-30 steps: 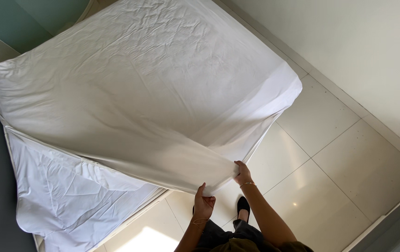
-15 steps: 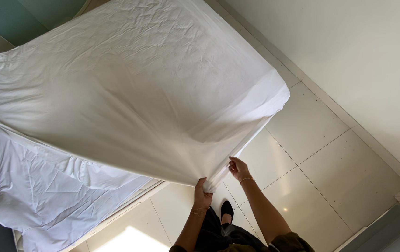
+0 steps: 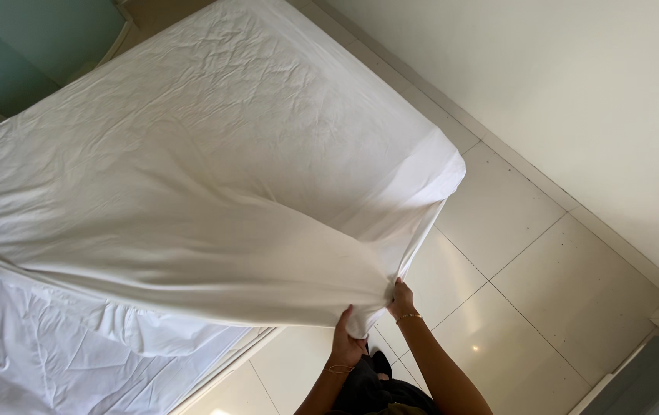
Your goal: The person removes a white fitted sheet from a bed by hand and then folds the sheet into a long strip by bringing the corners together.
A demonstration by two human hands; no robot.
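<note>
A large white sheet (image 3: 214, 192) billows over a bed and covers most of the view. My left hand (image 3: 347, 344) grips its gathered near edge from below. My right hand (image 3: 401, 298), with a thin bracelet at the wrist, clutches the same bunched edge just to the right. Both hands hold the fabric lifted off the bed at its near corner. Underneath, at the lower left, a wrinkled white mattress cover (image 3: 76, 361) shows.
Glossy cream floor tiles (image 3: 529, 269) run along the right of the bed up to a pale wall (image 3: 575, 100) with a skirting strip. A grey surface (image 3: 644, 376) sits at the lower right corner. My dark shoe (image 3: 381, 361) stands on the tiles below my hands.
The sheet has spread further across the bed and now hides more of the mattress. My hands have stayed together on its near edge.
</note>
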